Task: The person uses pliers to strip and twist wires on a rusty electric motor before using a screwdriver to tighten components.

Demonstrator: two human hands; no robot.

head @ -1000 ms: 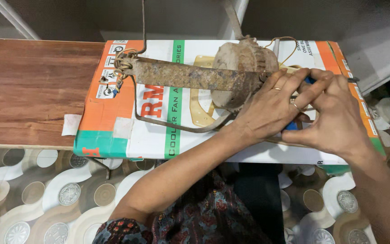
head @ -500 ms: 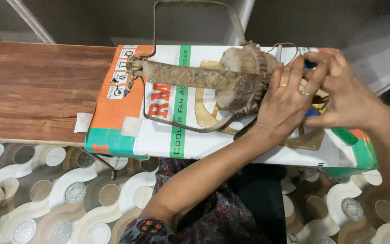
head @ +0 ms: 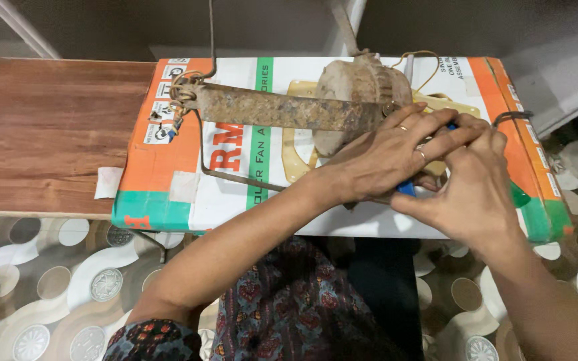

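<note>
My right hand [head: 479, 194] is nearest to me, at the front right of the cardboard box [head: 168, 200]. Its fingers are curled together around a blue-handled tool [head: 406, 189] — only a short blue end shows below my palm and another bit at the fingertips, so I cannot tell what kind of tool it is or how its tip sits.

My left hand [head: 389, 157] comes in from the lower left, forearm running diagonally across the box front. Its fingers [head: 429, 124] are stretched out and slightly apart, laid flat over the right hand's knuckles and touching the near side of the motor; they press rather than clamp.

The old fan motor [head: 362, 83] lies just beyond both hands, toward the far edge of the box. It is round, dusty and corroded. From it a rusty mounting bar [head: 282, 110] runs leftward — long axis almost parallel to the box's long edge, tilted slightly up at the left end, where a bundle of wires [head: 180, 90] is tied.

So the motor body lies directly ahead of my fingertips, the bar off to my left. The left hand is the nearer one to the motor.

The box rests partly on a wooden desk [head: 48, 127], which extends left. Under the motor, a tan gasket-shaped sheet [head: 299, 150] lies flat on the box.
</note>
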